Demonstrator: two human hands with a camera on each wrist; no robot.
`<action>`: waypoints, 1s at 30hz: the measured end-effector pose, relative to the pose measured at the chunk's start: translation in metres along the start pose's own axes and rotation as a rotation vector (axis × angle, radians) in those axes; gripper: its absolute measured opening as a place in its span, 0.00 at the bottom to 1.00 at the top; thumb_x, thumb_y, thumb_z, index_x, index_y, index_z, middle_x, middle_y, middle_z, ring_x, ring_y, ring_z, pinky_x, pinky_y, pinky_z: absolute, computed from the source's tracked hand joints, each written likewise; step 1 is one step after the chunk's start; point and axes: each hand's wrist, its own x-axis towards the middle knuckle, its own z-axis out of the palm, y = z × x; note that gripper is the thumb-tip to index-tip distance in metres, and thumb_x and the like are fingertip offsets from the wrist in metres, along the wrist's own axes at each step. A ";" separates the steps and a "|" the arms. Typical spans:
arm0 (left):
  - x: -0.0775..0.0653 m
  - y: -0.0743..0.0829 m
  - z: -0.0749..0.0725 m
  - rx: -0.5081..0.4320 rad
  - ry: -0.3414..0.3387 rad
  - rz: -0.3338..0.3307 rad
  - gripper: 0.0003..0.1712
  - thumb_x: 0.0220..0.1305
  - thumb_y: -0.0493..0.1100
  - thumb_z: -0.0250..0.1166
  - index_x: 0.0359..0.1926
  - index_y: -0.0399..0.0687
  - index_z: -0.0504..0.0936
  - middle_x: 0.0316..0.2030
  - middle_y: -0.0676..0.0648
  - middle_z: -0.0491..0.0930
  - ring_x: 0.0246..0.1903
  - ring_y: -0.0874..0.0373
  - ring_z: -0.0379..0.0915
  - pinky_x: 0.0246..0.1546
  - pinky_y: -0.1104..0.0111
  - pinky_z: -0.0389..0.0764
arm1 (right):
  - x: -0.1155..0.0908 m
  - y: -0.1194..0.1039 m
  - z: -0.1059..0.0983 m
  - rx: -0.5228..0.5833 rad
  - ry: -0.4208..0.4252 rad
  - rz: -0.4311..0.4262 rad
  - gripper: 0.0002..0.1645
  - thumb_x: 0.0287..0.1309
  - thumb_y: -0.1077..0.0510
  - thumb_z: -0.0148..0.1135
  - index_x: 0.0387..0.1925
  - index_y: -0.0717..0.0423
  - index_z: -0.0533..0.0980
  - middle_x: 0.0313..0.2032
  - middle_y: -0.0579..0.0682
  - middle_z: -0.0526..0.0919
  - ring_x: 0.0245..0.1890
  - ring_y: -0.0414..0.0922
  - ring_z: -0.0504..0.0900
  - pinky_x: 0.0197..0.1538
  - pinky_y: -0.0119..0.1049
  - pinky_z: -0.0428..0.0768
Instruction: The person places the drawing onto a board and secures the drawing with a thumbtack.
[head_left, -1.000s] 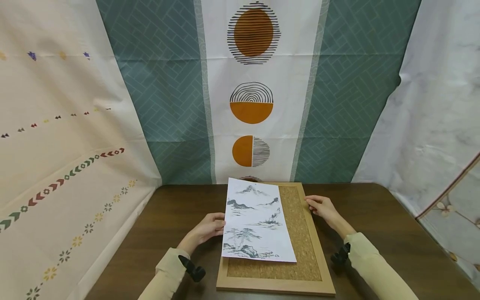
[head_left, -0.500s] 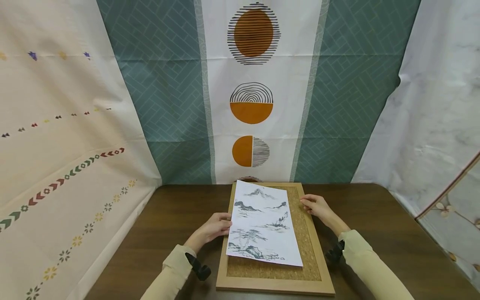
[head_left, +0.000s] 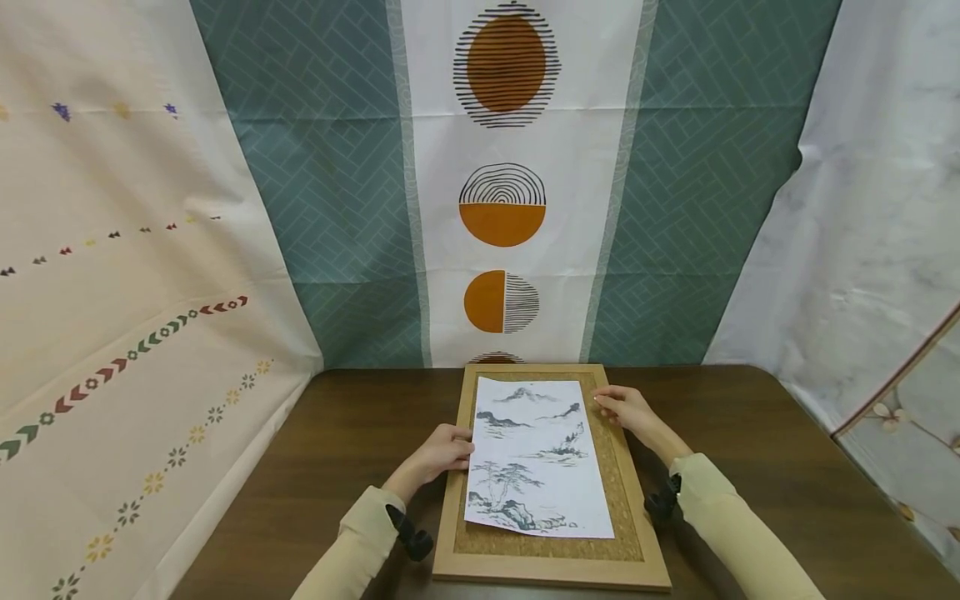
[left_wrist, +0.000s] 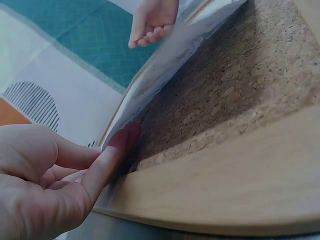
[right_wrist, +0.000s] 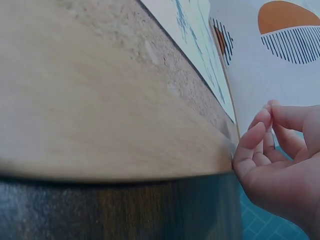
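Teal-and-white cloth with orange circles (head_left: 510,146) hanging behind a dark brown wood-grain table (head_left: 360,433). My white paper sheet with a grey-green ink landscape (head_left: 536,475) is over the tan cork board with a pale wooden frame (head_left: 551,571), so I'd call placement mostly done. My left hand (head_left: 441,451) pinches its left edge, lifted off the cork, so flattening's probably left. I see no fastening. My right hand (head_left: 627,408) has its fingertips bunched near the frame's right side; can't tell if they're pinching something tiny. Some left fingertips are hidden under the sheet.
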 end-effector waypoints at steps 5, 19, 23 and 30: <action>0.001 0.005 0.005 0.055 0.023 -0.003 0.26 0.66 0.28 0.53 0.62 0.18 0.63 0.35 0.45 0.76 0.28 0.62 0.71 0.30 0.73 0.79 | 0.005 0.000 0.002 0.011 -0.001 0.015 0.21 0.69 0.60 0.52 0.56 0.71 0.71 0.32 0.47 0.77 0.29 0.36 0.74 0.31 0.27 0.75; -0.001 0.009 0.012 0.192 0.004 0.073 0.34 0.65 0.31 0.58 0.69 0.24 0.56 0.38 0.37 0.79 0.38 0.53 0.81 0.37 0.62 0.84 | 0.012 -0.003 0.010 -0.005 -0.031 0.027 0.21 0.70 0.61 0.50 0.57 0.71 0.71 0.32 0.49 0.78 0.27 0.37 0.72 0.29 0.27 0.74; 0.001 0.011 0.015 0.278 0.023 0.109 0.37 0.61 0.31 0.62 0.68 0.25 0.58 0.32 0.39 0.78 0.32 0.54 0.82 0.31 0.64 0.84 | 0.016 -0.003 0.014 -0.001 -0.045 0.032 0.21 0.70 0.60 0.50 0.58 0.71 0.71 0.30 0.49 0.77 0.27 0.38 0.72 0.29 0.27 0.74; 0.001 0.016 0.018 0.392 0.048 0.131 0.30 0.58 0.29 0.63 0.62 0.27 0.69 0.26 0.42 0.80 0.24 0.57 0.80 0.25 0.68 0.82 | 0.022 -0.007 0.020 -0.025 -0.047 0.033 0.21 0.70 0.60 0.50 0.58 0.71 0.71 0.34 0.51 0.78 0.28 0.39 0.75 0.31 0.29 0.76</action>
